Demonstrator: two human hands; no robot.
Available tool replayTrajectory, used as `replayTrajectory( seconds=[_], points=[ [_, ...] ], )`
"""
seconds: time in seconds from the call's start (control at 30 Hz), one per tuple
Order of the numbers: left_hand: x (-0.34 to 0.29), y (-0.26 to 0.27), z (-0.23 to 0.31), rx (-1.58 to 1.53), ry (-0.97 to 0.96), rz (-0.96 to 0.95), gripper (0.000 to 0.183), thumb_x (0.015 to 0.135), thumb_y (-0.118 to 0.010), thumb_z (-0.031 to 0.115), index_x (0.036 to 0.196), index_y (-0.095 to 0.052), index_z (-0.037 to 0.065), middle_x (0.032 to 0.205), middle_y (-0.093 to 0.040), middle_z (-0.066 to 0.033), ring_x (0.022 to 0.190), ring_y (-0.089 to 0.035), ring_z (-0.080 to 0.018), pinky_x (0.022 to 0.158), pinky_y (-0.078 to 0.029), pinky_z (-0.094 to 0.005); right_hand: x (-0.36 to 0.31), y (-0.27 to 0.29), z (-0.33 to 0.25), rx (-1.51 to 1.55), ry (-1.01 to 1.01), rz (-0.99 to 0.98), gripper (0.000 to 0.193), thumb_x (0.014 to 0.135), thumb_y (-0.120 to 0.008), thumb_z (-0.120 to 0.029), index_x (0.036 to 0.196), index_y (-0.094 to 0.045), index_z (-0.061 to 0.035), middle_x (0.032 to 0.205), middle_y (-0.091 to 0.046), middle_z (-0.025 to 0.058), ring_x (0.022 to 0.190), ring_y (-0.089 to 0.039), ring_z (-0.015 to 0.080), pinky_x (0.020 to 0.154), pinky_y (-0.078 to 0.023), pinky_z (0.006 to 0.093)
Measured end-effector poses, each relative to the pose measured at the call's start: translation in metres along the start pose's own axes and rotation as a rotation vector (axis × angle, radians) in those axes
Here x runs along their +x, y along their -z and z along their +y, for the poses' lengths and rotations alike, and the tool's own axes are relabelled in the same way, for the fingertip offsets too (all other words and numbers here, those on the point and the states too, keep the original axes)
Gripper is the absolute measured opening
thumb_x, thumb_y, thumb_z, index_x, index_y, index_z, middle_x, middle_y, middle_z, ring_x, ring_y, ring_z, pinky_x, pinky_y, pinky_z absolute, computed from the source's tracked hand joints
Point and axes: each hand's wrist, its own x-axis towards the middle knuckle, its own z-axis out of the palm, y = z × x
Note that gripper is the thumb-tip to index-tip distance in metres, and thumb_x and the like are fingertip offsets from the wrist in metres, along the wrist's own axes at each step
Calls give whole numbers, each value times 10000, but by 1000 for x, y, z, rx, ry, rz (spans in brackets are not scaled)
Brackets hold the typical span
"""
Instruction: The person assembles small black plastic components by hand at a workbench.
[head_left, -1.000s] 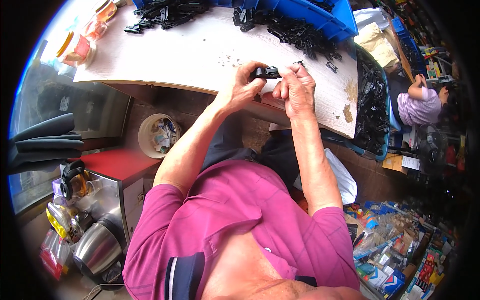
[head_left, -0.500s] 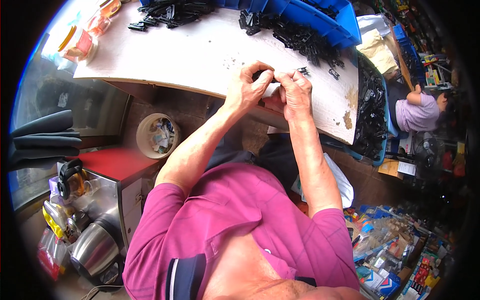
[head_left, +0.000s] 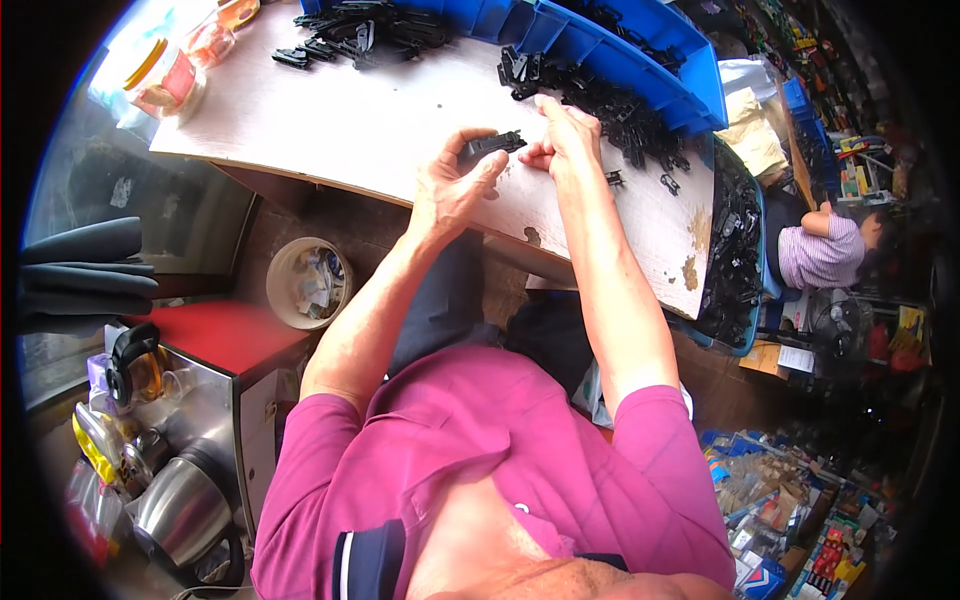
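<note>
My left hand (head_left: pixel 450 187) is closed on a long black plastic part (head_left: pixel 497 144), pinched between thumb and fingers above the tabletop. Just right of it is my right hand (head_left: pixel 570 138), its fingers apart and nothing visible in them; one finger reaches toward the pile of black plastic parts (head_left: pixel 625 125). A couple of loose black parts, one of them a small clip-like piece (head_left: pixel 670 184), lie near my right wrist. Another heap of black parts (head_left: pixel 365 32) sits at the far left of the white table (head_left: pixel 340 120).
A blue bin (head_left: pixel 690 85) stands at the table's back right. Beyond the right edge is a blue crate full of black parts (head_left: pixel 733 240). A lidded jar (head_left: pixel 165 80) stands at left, a waste bucket (head_left: pixel 310 283) below. A person (head_left: pixel 820 245) sits at far right.
My hands were together near the table's front edge; now they are apart and farther over the table. The black part shows in my left hand, and my right hand has moved toward the pile.
</note>
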Motion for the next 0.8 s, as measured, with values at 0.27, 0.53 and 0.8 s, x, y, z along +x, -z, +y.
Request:
replayTrajectory(
  seconds=[0.27, 0.53, 0.8],
  points=[
    [4, 0, -7, -56, -111, 15, 336, 873, -693, 95, 1171, -579, -9, 879, -649, -48, 695, -590, -77, 600, -526, -221, 18, -27, -15, -141, -65, 114, 214, 791, -741, -202, 775, -612, -32, 500, -440, 49, 411, -511, 191, 439, -544, 435],
    [16, -9, 2, -213, -39, 146, 337, 899, -665, 109, 1183, -545, -25, 925, -651, -106, 765, -677, -166, 620, -576, -242, -10, 16, 9, 176, 49, -269, 170, 843, -677, -165, 841, -558, -43, 451, -412, 18, 392, -494, 189, 484, -570, 409],
    [20, -25, 1, -401, 182, 60, 328, 880, -655, 68, 1177, -528, 11, 876, -660, -125, 670, -665, -165, 561, -568, -277, -68, 27, 33, 366, 134, -492, 199, 846, -693, -179, 905, -579, -27, 753, -609, 76, 539, -626, 215, 462, -588, 400]
  ],
)
